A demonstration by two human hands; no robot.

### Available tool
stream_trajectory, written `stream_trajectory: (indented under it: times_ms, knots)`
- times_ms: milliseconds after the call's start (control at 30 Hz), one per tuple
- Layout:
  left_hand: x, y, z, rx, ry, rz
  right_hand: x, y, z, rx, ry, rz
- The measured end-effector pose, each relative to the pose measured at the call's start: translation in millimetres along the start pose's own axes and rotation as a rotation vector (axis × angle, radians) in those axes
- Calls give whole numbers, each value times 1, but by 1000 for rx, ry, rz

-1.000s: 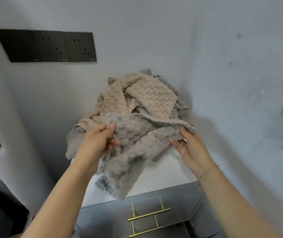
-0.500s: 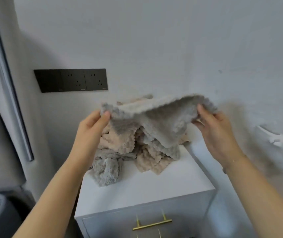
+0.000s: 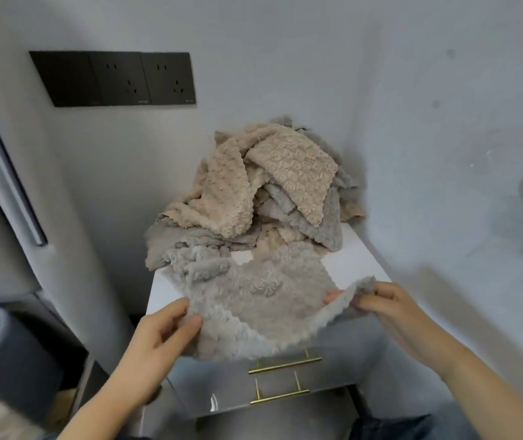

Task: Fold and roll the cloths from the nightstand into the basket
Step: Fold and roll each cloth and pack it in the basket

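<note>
A grey fluffy cloth (image 3: 263, 293) lies spread over the front of the white nightstand (image 3: 358, 258), its near edge hanging past the front. My left hand (image 3: 165, 331) pinches its near left corner. My right hand (image 3: 380, 303) pinches its near right corner, slightly lifted. Behind it a pile of beige and grey cloths (image 3: 266, 192) is heaped against the wall. The basket is not clearly in view.
Two gold drawer handles (image 3: 282, 366) show on the nightstand's front. A black socket panel (image 3: 117, 78) is on the wall above left. A grey rounded container (image 3: 3, 354) sits low at the left. A wall stands close on the right.
The grey cloth was held up in the air by both hands; it has come down and now lies spread on the nightstand's front. The camera tilted down.
</note>
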State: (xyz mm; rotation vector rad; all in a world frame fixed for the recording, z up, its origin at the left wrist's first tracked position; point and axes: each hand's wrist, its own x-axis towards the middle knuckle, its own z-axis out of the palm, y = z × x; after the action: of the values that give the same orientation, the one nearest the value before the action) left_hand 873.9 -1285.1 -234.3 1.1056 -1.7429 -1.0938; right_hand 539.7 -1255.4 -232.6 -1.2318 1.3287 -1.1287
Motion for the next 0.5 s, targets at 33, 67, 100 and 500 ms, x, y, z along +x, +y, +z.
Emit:
stream_trajectory:
  times_ms: [33, 67, 100, 500]
  knots:
    - [5, 3, 1, -117, -15, -67, 7, 0, 1, 6, 29, -5]
    - [11, 3, 3, -199, -35, -138, 14, 0, 1, 18, 54, -3]
    - [15, 6, 5, -233, -44, -204, 22, 0, 2, 19, 80, 12]
    - [59, -37, -4, 381, 393, -158, 100, 15, 30, -559, 325, -198]
